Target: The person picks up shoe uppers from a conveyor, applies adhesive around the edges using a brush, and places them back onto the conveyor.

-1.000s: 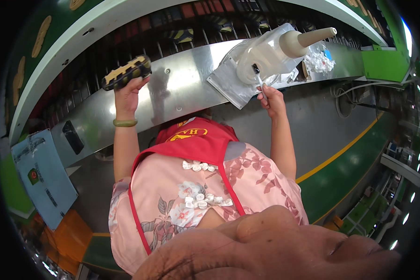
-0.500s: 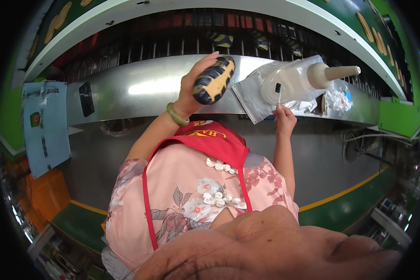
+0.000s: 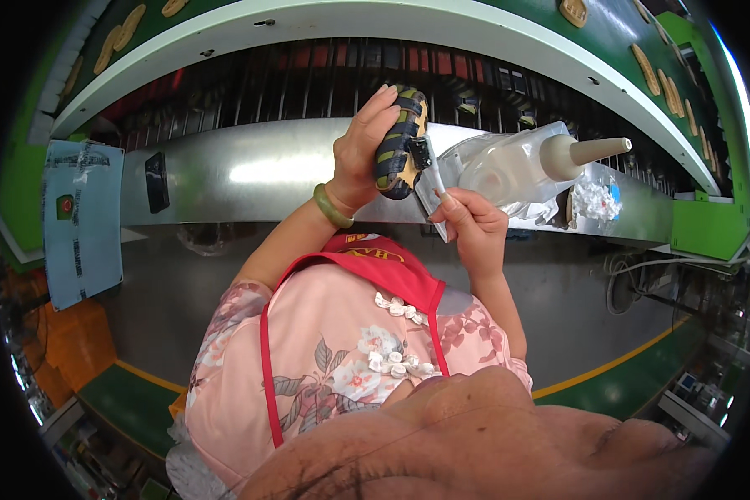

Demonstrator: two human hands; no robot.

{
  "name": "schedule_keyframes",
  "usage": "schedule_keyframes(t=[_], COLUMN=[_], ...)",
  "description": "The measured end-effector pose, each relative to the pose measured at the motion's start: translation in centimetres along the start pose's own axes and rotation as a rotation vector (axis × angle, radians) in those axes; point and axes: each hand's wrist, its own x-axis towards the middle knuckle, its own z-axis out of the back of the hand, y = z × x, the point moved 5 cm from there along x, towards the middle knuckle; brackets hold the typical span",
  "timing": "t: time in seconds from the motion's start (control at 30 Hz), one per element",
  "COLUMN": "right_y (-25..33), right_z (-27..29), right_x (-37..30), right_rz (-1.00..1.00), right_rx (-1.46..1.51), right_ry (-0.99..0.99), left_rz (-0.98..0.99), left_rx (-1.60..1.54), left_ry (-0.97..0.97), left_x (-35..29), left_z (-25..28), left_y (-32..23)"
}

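My right hand (image 3: 477, 223), tightly pinching the brush (image 3: 433, 173), has moved from the bottle (image 3: 508, 169) beyond it to the shoe (image 3: 397, 143) my half-curled left hand (image 3: 358, 162) grips; brushing appears underway.

The left grip (image 3: 360, 158) conceals the near side of the striped piece (image 3: 398, 142). The right grip (image 3: 479, 223) covers the rear end of the brush (image 3: 435, 172); bristle contact is too small to resolve. Items among the rollers (image 3: 308, 98) are indistinct. The upper edge cuts off the green belt (image 3: 492, 10).
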Motion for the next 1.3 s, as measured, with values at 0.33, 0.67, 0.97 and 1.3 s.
schedule_keyframes(t=[0.33, 0.67, 0.97, 1.3], right_y=[-0.1, 0.4, 0.0, 0.3], right_z=[0.1, 0.2, 0.2, 0.0], right_x=[1.2, 2.4, 2.7, 1.6], right_rz=[0.055, 0.147, 0.201, 0.188], right_rx=[-0.159, -0.261, -0.348, -0.400], right_ry=[-0.143, -0.195, -0.111, -0.058], left_rz=[-0.083, -0.085, 0.012, 0.084], left_rx=[0.031, -0.004, -0.003, 0.077], left_ry=[0.039, 0.062, 0.043, 0.100], left_x=[0.5, -0.5, -1.2, -1.4], left_z=[0.4, 1.4, 2.2, 1.9], left_y=[-1.5, -2.4, -0.7, 0.0])
